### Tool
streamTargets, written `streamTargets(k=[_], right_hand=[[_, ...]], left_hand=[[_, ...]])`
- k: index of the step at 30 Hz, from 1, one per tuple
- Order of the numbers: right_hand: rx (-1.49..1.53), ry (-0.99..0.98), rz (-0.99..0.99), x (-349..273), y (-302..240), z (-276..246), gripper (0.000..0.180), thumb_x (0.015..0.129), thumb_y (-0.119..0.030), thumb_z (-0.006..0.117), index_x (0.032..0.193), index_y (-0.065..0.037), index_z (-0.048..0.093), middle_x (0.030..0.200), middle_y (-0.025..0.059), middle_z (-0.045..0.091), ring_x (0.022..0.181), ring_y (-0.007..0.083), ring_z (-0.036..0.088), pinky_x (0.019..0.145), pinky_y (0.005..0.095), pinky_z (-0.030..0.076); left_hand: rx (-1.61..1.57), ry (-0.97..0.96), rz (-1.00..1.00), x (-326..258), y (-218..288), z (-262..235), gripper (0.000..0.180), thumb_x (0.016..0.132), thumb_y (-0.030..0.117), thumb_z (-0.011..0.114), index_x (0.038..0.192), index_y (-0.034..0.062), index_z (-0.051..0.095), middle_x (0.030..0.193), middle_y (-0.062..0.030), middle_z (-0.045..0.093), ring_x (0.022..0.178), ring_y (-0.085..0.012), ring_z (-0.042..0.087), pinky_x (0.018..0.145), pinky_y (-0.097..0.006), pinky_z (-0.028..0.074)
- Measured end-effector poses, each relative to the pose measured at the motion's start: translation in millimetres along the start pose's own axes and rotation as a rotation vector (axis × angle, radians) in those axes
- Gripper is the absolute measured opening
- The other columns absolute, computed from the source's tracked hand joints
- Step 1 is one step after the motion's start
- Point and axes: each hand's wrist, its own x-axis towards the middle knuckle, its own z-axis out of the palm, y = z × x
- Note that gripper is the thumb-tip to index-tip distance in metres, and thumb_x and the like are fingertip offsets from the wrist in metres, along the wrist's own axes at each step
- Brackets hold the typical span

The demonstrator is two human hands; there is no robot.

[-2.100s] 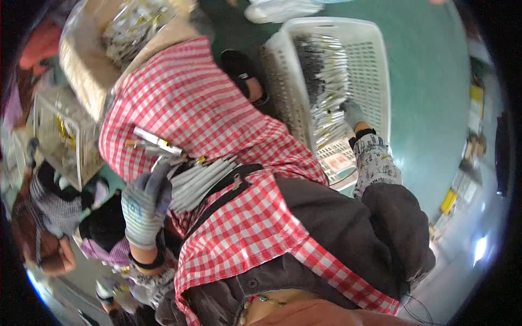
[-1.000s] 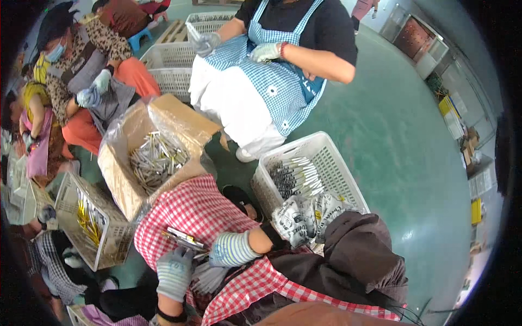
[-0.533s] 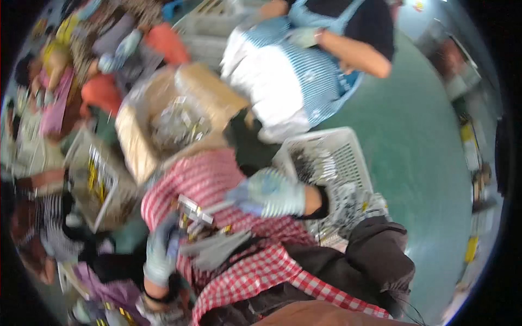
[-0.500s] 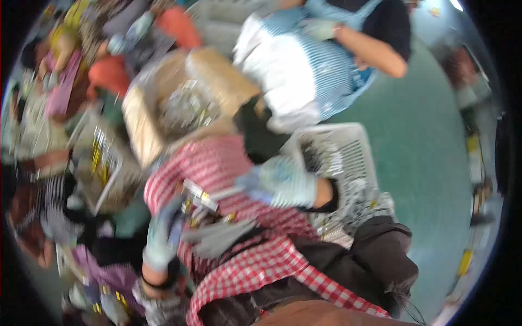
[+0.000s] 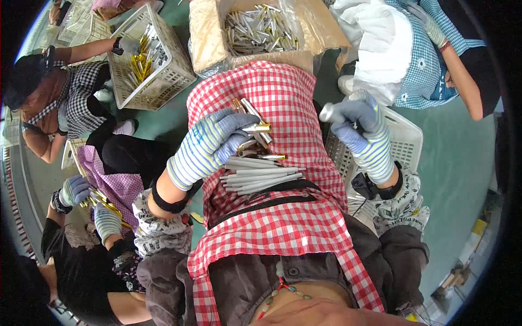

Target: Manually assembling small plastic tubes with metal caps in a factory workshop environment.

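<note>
On my feed, grey tubes lie on the apron, long axes roughly left-right. The left hand is nearer, just beyond their left ends, fingers curled closed on gold-tipped tubes. The right hand is farther, off right and beyond, fingers bent, apparently pinching a pale piece, blurred to me. Farther out: a carton holding loose tubes

Blue checked apron, white fabric beside it, black-and-white checked garment, purple checked cloth, green floor
</note>
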Motion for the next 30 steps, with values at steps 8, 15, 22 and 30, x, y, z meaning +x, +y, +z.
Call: streamTargets(k=[8,15,22,30], right_hand=[[0.818,0.181,0.150,-2.6,2.7,23.0,0.017,0.089,-0.005,0.070,0.102,-0.001,0.060,0.095,0.0070,0.068,0.084,0.0114,0.065,0.075,0.0256,0.053],[0.640,0.144,0.111,-1.9,1.0,14.6,0.013,0.087,-0.003,0.070,0.098,0.000,0.064,0.096,0.0114,0.069,0.083,0.0171,0.067,0.074,0.0294,0.055],[0.877,-0.146,0.137,-24.3,-13.2,37.3,0.020,0.093,-0.008,0.067,0.111,-0.001,0.063,0.106,0.0072,0.068,0.097,0.0126,0.063,0.085,0.0282,0.052],[0.389,-0.254,0.093,-21.6,-16.7,-22.7,0.027,0.092,-0.017,0.063,0.115,-0.003,0.063,0.097,0.0107,0.068,0.084,0.0210,0.068,0.075,0.0336,0.053]], left_hand=[[-0.066,0.024,0.049,5.3,-13.5,8.9,0.030,0.093,0.016,0.058,0.119,0.0024,0.063,0.096,-0.0165,0.063,0.089,-0.0355,0.063,0.079,-0.042,0.050],[0.093,0.102,0.160,14.0,8.6,6.9,0.023,0.090,0.009,0.061,0.113,0.0042,0.062,0.090,-0.0159,0.059,0.082,-0.0346,0.061,0.070,-0.041,0.050],[0.293,-0.172,0.155,7.6,45.9,12.2,0.028,0.088,0.015,0.062,0.116,0.0090,0.062,0.072,-0.0090,0.064,0.054,-0.0269,0.060,0.052,-0.039,0.048],[0.334,-0.139,0.112,-6.1,43.0,13.9,0.026,0.090,0.014,0.059,0.115,0.0084,0.063,0.073,-0.0098,0.063,0.060,-0.0291,0.063,0.058,-0.041,0.050]])
